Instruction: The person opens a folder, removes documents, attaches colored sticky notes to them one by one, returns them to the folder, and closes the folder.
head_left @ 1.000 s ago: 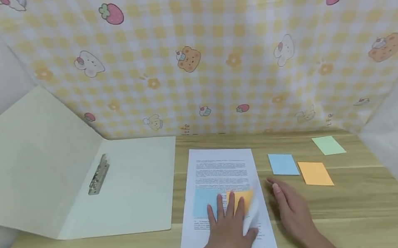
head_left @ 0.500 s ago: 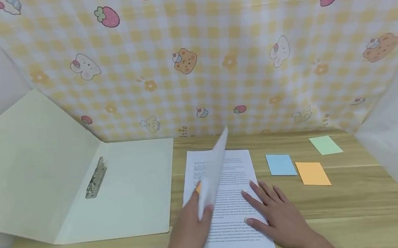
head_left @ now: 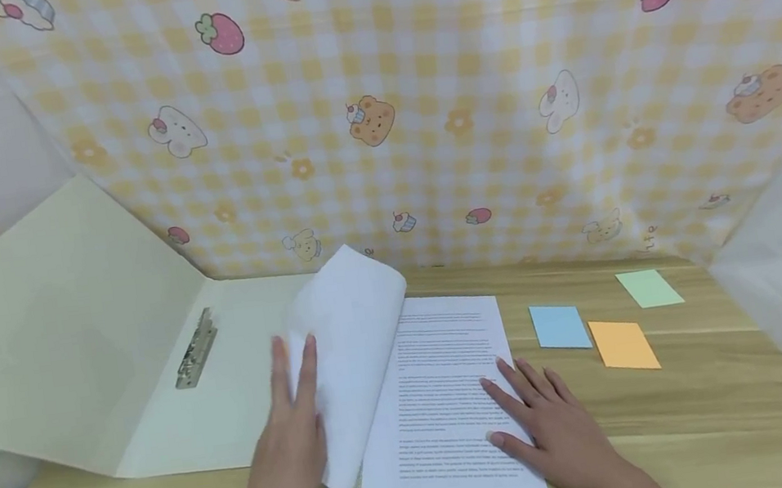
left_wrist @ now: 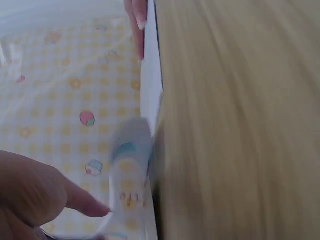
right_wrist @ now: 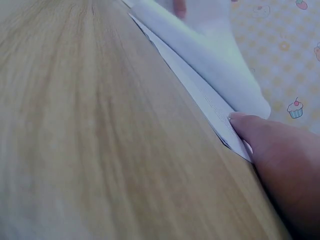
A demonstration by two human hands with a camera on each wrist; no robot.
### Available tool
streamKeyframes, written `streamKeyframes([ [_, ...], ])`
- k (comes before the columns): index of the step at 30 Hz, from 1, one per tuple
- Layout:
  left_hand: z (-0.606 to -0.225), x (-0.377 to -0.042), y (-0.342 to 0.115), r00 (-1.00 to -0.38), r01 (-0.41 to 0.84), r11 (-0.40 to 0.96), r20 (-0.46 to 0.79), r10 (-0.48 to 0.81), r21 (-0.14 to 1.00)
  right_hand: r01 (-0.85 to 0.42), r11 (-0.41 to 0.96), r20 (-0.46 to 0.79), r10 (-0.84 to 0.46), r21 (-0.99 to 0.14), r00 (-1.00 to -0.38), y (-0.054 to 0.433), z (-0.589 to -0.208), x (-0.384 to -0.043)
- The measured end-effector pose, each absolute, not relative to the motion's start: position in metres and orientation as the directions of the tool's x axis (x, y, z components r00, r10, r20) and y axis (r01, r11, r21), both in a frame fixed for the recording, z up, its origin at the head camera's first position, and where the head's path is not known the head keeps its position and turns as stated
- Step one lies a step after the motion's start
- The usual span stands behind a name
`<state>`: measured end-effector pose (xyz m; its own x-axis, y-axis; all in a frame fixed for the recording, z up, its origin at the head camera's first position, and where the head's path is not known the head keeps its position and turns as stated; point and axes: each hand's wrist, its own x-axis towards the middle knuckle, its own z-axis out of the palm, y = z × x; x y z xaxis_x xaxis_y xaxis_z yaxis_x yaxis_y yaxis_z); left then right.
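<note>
In the head view, a white sheet (head_left: pixel 347 332) is lifted and folded over leftward, its blank back up, overlapping the open folder. My left hand (head_left: pixel 287 443) lies along its left edge with fingers straight. The left wrist view catches part of that hand (left_wrist: pixel 40 192) beside the curled sheet (left_wrist: pixel 131 145), which bears a blue patch. My right hand (head_left: pixel 561 440) rests spread on the right edge of a printed page (head_left: pixel 451 417) below the lifted sheet. In the right wrist view, its thumb (right_wrist: pixel 245 125) touches the page's edge.
At left stands a pale folder (head_left: pixel 62 337) opened wide, with a metal clip (head_left: pixel 196 352) along its spine. Right of the page lie blue (head_left: pixel 559 327), orange (head_left: pixel 623 344) and green (head_left: pixel 649 288) sticky notes. A yellow checked cloth (head_left: pixel 418 108) hangs behind the wooden table (head_left: pixel 717 407).
My left hand has lifted the top sheet, which carried blue and orange notes, and swung it left toward the folder. My right hand moved from the table onto the page underneath.
</note>
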<state>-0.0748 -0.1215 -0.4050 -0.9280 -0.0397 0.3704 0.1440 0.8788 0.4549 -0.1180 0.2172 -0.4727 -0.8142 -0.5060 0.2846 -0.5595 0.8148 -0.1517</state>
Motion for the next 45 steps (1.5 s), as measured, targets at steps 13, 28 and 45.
streamKeyframes([
  [13,-0.424,-0.082,-0.147,-0.909,0.180,0.941,0.413,0.049,0.285,-0.558,0.817,0.287,-0.504,-0.149,-0.815,0.218,-0.474,-0.119],
  [28,-0.417,-0.111,-0.173,-0.939,0.335,0.872,0.051,0.340,0.355,-0.525,0.834,0.227,-0.486,-0.170,-0.844,0.220,-0.472,-0.120],
  [45,-0.410,-0.120,-0.117,-0.930,0.346,0.864,0.011,0.367,0.366,-0.540,0.814,0.263,-0.484,-0.217,-0.835,0.219,-0.467,-0.123],
])
